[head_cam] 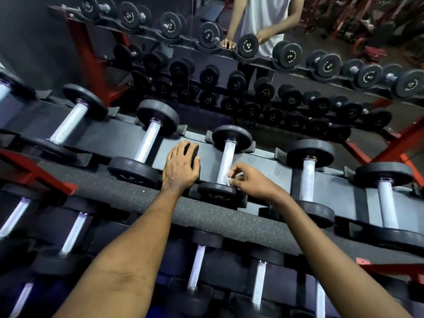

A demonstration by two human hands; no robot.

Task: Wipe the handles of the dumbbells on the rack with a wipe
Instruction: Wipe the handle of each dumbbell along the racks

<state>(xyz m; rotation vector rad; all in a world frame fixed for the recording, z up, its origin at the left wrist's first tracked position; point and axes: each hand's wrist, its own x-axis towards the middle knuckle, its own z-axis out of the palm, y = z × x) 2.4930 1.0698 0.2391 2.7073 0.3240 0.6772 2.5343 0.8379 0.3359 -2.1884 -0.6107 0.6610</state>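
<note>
The dumbbell heads point(231, 136) are finished in matt black, and their handles point(226, 161) in pale silver, cut with a fine cross-hatched knurl. The wipe point(230, 179) is white. The rack's shelf point(273, 166) is painted grey and its frame point(34, 173) red. The front pad point(137, 196) is black, flecked all over with tiny pale specks (denser than they first seem). In the mirror, pale lettering point(207, 35) is printed on black heads, and a white shirt point(263, 14) is reflected.

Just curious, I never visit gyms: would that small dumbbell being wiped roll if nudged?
Probably not: the dumbbell rests its heads in the cradles of the rack. It likely feels heavy for its size, given thick, solid-looking heads. Its textured handle probably isn't slippery.
</note>
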